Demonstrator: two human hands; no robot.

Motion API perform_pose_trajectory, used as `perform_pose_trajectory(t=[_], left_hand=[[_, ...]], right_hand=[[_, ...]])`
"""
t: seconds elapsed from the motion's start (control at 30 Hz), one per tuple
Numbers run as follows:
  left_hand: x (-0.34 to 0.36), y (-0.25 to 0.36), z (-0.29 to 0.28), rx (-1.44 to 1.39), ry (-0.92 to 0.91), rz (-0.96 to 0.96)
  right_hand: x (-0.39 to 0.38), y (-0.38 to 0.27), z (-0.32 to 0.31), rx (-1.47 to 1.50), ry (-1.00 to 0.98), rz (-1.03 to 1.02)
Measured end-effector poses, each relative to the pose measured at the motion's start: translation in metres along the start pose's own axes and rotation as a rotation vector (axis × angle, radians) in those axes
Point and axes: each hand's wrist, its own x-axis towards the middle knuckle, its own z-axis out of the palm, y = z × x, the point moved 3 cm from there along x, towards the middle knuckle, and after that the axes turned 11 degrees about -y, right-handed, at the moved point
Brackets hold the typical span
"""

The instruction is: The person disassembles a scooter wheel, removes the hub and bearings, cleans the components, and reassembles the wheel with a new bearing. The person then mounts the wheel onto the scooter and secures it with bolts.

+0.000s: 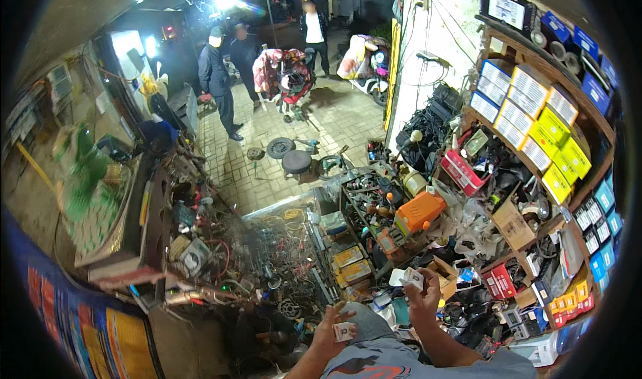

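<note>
Low in the middle of the head view, my left hand (322, 339) is closed around a small white box (344, 331) with a printed picture on it. My right hand (425, 307) is raised a little farther to the right, its fingers gripping another small white carton (410, 279). The two hands are apart, above my lap (369, 324). Beyond the right hand stands an open brown cardboard box (443, 272). What lies inside the two small boxes is too small to make out.
Crowded shelves of boxes (518, 105) line the right wall. An orange case (420, 212) and a red crate (461, 172) sit among piled parts. Loose cables and metal pieces (277, 248) cover the left. Several people stand on the paved floor (227, 172) near covered motorbikes (284, 78).
</note>
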Motion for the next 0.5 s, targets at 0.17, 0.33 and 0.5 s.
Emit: perform_pose_trajectory(t=[0.17, 0.33, 0.5], left_hand=[[0.076, 0.121, -0.001, 0.165, -0.149, -0.102], [0.154, 0.217, -0.039, 0.054, -0.181, -0.081], [0.239, 0.320, -0.040, -0.087, -0.074, 0.005]], right_hand=[[0.101, 0.006, 0.129, -0.740, -0.978, -0.255], [0.222, 0.072, 0.211, -0.623, -1.158, -0.168], [0.355, 0.107, 0.276, -0.155, -0.906, 0.254]])
